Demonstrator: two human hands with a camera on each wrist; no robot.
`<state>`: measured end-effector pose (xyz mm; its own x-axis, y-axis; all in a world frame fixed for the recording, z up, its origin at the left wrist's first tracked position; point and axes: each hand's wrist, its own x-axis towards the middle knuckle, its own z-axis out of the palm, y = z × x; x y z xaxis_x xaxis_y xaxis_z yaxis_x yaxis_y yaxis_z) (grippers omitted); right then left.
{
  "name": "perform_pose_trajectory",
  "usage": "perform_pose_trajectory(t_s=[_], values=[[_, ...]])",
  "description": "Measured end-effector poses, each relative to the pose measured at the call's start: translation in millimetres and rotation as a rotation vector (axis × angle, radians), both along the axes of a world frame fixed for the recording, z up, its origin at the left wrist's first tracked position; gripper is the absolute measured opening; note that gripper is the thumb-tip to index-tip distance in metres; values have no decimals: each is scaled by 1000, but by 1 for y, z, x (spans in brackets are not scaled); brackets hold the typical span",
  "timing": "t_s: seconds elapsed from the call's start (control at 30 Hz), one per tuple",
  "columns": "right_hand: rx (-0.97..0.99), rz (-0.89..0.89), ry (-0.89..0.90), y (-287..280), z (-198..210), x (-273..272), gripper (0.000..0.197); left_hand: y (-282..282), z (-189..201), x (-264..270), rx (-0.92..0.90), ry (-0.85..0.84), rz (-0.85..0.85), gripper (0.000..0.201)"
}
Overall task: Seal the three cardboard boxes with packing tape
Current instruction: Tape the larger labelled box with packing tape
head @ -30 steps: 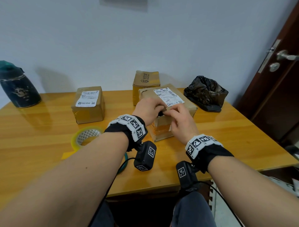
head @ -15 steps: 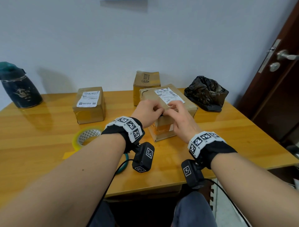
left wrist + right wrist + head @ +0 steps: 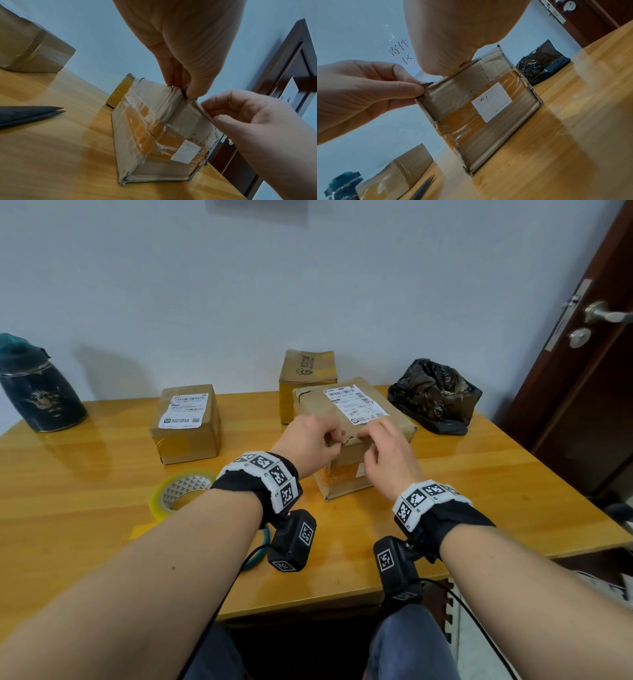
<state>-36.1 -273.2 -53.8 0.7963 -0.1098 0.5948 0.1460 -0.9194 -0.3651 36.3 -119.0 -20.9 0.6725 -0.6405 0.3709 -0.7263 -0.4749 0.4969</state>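
The nearest cardboard box (image 3: 363, 470), with a white shipping label on top, stands mid-table. My left hand (image 3: 337, 440) pinches the torn top front edge of this box near its left corner, as the left wrist view shows (image 3: 180, 90). My right hand (image 3: 368, 436) pinches the same top edge just to the right (image 3: 212, 115). Old clear and yellow tape (image 3: 471, 119) crosses its front face. A second labelled box (image 3: 186, 422) sits to the left, a third box (image 3: 306, 378) behind. The yellowish tape roll (image 3: 181, 494) lies flat, left of my left wrist.
Dark closed scissors (image 3: 29, 115) lie on the wooden table (image 3: 479, 474) left of the near box. A crumpled black bag (image 3: 433, 395) sits at the back right, a dark jug (image 3: 37, 392) at the far left. A brown door (image 3: 589, 337) stands beyond the table's right edge.
Both hands have moved up from the box's front face to its top front edge, and they now pinch that edge a little apart from each other.
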Motion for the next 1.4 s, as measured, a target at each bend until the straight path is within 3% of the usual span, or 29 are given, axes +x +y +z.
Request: perform_pose_trajectory(t_s=[0.23,0.33,0.43,0.57,0.7,0.87,0.93,1.07,1.13,1.23,1.4], values=[[-67,-17,-14,-1,-4,3,21,-1,-1,-1,75,-214,-65,7],[-71,-19,-38,1,-8,5,23,-1,-4,-1,18,-164,-32,21],[-63,-24,-52,4,-13,4,28,-4,-6,0,-46,-108,-18,11],[-55,-24,-74,5,-15,3,29,-5,-8,2,15,-140,-72,22],[-87,-15,-89,3,-17,5,23,1,-12,8,21,-267,-129,17],[-121,-29,-97,3,-20,5,18,6,-14,5,-21,-406,-202,40],[-128,-35,-91,3,-20,5,18,8,-15,3,-45,-452,-196,36],[-139,-42,-56,4,-17,5,18,12,-14,-1,-30,-464,-163,8],[-136,-40,-39,5,-14,4,17,12,-13,-2,-15,-443,-165,10],[-31,-40,-39,6,-9,6,12,14,-13,-2,-37,-353,-150,4],[337,-35,-47,13,6,13,8,19,-15,4,-35,-213,-123,23]])
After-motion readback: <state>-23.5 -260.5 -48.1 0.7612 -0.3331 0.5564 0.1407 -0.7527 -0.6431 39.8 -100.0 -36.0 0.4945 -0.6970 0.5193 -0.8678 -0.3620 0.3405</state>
